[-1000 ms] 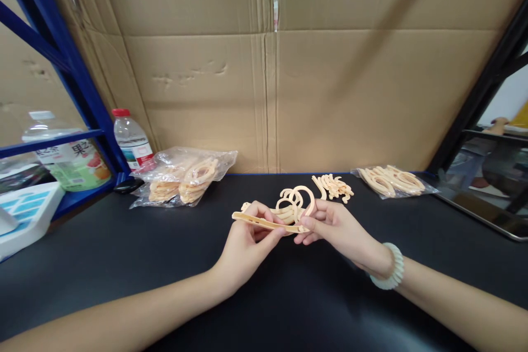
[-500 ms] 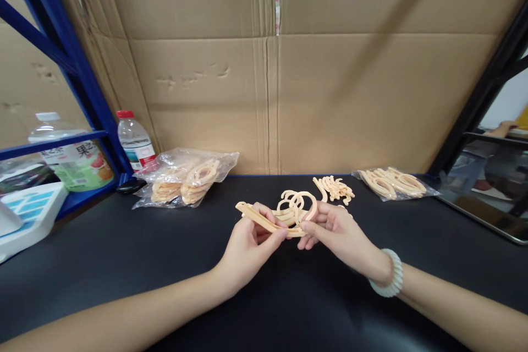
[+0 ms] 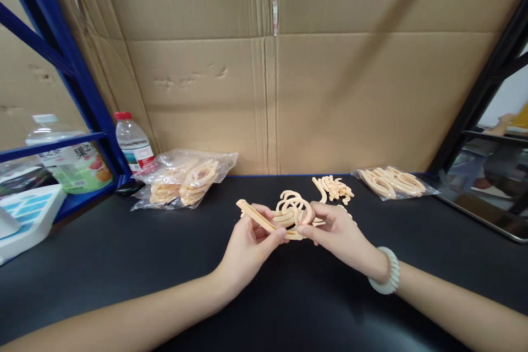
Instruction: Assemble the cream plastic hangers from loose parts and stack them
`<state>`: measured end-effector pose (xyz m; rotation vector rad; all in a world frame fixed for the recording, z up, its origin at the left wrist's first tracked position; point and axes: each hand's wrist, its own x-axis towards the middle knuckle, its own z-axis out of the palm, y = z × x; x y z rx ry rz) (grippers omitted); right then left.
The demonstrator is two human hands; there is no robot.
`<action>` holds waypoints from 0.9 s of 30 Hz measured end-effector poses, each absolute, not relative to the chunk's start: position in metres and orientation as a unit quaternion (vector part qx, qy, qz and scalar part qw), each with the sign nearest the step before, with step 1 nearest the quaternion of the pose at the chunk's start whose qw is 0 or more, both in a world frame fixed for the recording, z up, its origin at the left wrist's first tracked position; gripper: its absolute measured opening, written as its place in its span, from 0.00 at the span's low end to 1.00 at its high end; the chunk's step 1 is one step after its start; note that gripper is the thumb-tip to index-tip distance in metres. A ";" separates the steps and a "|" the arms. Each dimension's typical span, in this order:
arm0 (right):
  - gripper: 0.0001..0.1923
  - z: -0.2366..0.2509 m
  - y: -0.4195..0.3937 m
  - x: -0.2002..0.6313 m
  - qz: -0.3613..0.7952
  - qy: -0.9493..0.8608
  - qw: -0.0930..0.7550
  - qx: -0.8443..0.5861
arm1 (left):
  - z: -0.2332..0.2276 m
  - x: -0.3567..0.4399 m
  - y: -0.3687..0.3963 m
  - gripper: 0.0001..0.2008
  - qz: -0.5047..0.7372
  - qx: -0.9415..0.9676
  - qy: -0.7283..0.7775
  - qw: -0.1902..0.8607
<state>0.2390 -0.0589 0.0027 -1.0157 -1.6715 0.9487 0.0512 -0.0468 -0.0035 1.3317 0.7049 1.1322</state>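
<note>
A beige, hook-shaped plastic piece (image 3: 260,219) is held up between both hands; a long, channelled straight part ends in a rounded loop. My left hand (image 3: 251,245) pinches the straight part between thumb and fingers. On the right, my right hand (image 3: 340,234) has closed its thumb and fingers on the curved loop end. Behind the fingers lies a small heap of similar curved pieces (image 3: 287,196) on the black table, partly covered by the hands. Farther back sits a pile of small curved beige pieces (image 3: 336,188).
Clear bags of beige pieces lie at the back left (image 3: 198,179) and back right (image 3: 391,181). A red-capped bottle (image 3: 134,143) and a larger bottle (image 3: 76,159) stand at left, near a blue frame (image 3: 88,82). Cardboard (image 3: 206,93) walls off the back.
My right hand has shifted slightly left and its fingers have closed in more on the loop. My left hand keeps its pinch almost unmoved. The view has drifted slightly.
</note>
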 end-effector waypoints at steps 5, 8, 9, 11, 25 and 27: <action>0.15 0.000 -0.064 0.231 0.373 -0.686 0.476 -0.405 | -0.005 0.057 -0.056 0.15 0.422 0.606 0.271 0.617; 0.15 0.001 -0.068 0.227 0.418 -0.672 0.464 -0.397 | -0.005 0.057 -0.057 0.14 0.406 0.599 0.271 0.635; 0.15 0.003 -0.067 0.228 0.429 -0.674 0.454 -0.394 | -0.004 0.056 -0.056 0.14 0.405 0.592 0.279 0.638; 0.14 0.009 -0.061 0.238 0.405 -0.704 0.434 -0.389 | -0.002 0.055 -0.055 0.14 0.404 0.577 0.307 0.640; 0.12 -0.004 0.024 0.333 -0.129 -0.891 0.163 -0.403 | 0.001 0.057 -0.054 0.13 0.425 0.544 0.352 0.631; 0.11 -0.004 0.024 0.330 -0.133 -0.889 0.168 -0.405 | 0.000 0.057 -0.054 0.13 0.422 0.545 0.348 0.635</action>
